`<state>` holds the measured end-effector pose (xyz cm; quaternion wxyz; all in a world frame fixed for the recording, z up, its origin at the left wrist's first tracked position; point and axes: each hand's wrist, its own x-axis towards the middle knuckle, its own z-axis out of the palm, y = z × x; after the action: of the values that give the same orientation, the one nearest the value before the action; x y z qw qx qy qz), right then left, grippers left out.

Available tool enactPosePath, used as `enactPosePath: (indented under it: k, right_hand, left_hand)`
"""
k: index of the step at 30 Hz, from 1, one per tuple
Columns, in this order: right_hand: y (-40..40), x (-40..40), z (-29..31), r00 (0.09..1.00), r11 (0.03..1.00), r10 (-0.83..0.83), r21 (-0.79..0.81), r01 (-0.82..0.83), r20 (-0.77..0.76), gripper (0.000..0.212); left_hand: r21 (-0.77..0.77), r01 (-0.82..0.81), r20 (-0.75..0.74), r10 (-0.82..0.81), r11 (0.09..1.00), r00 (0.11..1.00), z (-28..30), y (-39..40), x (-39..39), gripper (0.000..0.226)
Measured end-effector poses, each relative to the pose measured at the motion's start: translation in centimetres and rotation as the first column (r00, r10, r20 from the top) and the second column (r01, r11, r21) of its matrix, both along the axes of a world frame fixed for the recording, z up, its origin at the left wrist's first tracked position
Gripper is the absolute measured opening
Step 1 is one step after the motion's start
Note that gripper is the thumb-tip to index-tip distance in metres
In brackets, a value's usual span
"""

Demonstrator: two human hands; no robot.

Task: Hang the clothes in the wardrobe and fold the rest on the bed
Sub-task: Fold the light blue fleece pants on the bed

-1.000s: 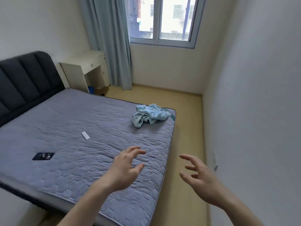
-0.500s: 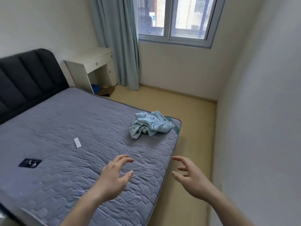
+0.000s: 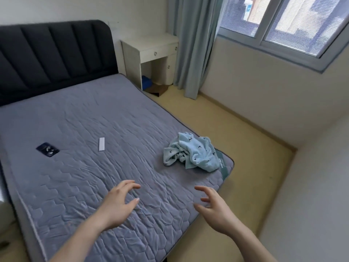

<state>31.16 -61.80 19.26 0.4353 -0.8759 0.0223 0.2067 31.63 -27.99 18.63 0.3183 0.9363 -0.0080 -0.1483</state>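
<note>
A crumpled light-blue garment (image 3: 192,151) with small dark marks lies near the far right corner of the grey quilted bed (image 3: 94,125). My left hand (image 3: 118,204) hovers over the mattress, fingers spread and loosely curved, holding nothing. My right hand (image 3: 215,209) is held out beside it over the bed's right edge, also spread and empty. Both hands are short of the garment, which sits beyond them. No wardrobe is in view.
A white remote-like bar (image 3: 101,144) and a dark phone (image 3: 47,149) lie on the mattress. A dark padded headboard (image 3: 52,53) is at the back left, with a white bedside desk (image 3: 151,57), grey-blue curtain (image 3: 192,44) and window (image 3: 283,21) behind. Bare floor (image 3: 245,157) runs along the bed's right side.
The view has swung and moved closer to the bed; the garment now appears nearer and more central. Both hands stay spread and empty, now over the mattress.
</note>
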Motion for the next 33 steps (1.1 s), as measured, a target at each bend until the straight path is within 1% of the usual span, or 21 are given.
enactPosePath:
  k: [4, 8, 12, 16, 18, 21, 24, 26, 29, 31, 33]
  right_hand:
    - [-3.5, 6.1, -2.0, 0.999, 0.998, 0.027, -0.063, -0.028, -0.021, 0.043]
    - [-6.3, 12.1, -4.3, 0.997, 0.992, 0.049, -0.11, -0.056, -0.058, 0.042]
    - [-7.7, 19.6, -7.9, 0.985, 0.973, 0.134, -0.175, -0.152, -0.111, 0.046]
    - [-8.4, 27.7, -13.9, 0.958, 0.926, 0.234, -0.263, -0.271, -0.166, 0.054]
    - [-8.7, 31.5, -17.9, 0.936, 0.886, 0.28, -0.317, -0.338, -0.215, 0.057]
    - [-9.1, 36.3, -24.5, 0.884, 0.811, 0.333, -0.378, -0.447, -0.329, 0.063]
    - [-9.6, 40.5, -31.3, 0.824, 0.725, 0.371, -0.421, -0.545, -0.429, 0.07]
    - [-10.0, 43.0, -35.4, 0.802, 0.685, 0.378, -0.444, -0.578, -0.462, 0.072]
    - [-10.6, 46.3, -40.8, 0.782, 0.596, 0.386, -0.515, -0.616, -0.489, 0.064]
    - [-11.3, 47.8, -43.8, 0.765, 0.528, 0.367, -0.558, -0.64, -0.529, 0.054]
    - [-12.2, 48.8, -46.5, 0.748, 0.473, 0.344, -0.583, -0.66, -0.568, 0.051]
  left_hand:
    - [-0.005, 0.017, -0.048, -0.017, 1.0, 0.999, -2.5, -3.5, 6.5, 0.036]
    - [-0.025, -0.002, -0.076, 0.0, 1.0, 0.997, -3.8, -6.4, 12.5, 0.036]
    - [-0.031, -0.078, -0.116, 0.074, 0.996, 0.99, -5.8, -8.3, 17.2, 0.035]
    - [0.021, -0.178, -0.156, 0.179, 0.984, 0.971, -8.9, -9.4, 19.9, 0.034]
    - [0.048, -0.24, -0.185, 0.245, 0.97, 0.952, -10.7, -9.8, 20.8, 0.033]
    - [0.076, -0.324, -0.237, 0.332, 0.943, 0.913, -13.8, -10.6, 21.8, 0.032]
    - [0.116, -0.368, -0.277, 0.386, 0.923, 0.88, -17.8, -11.5, 23.3, 0.03]
    - [0.122, -0.39, -0.301, 0.408, 0.913, 0.862, -20.5, -12.4, 24.2, 0.029]
    - [0.123, -0.414, -0.339, 0.43, 0.902, 0.837, -24.4, -14.3, 25.3, 0.028]
    - [0.125, -0.428, -0.366, 0.442, 0.895, 0.819, -26.8, -15.4, 25.6, 0.027]
    - [0.129, -0.433, -0.381, 0.448, 0.892, 0.809, -28.9, -16.4, 25.7, 0.027]
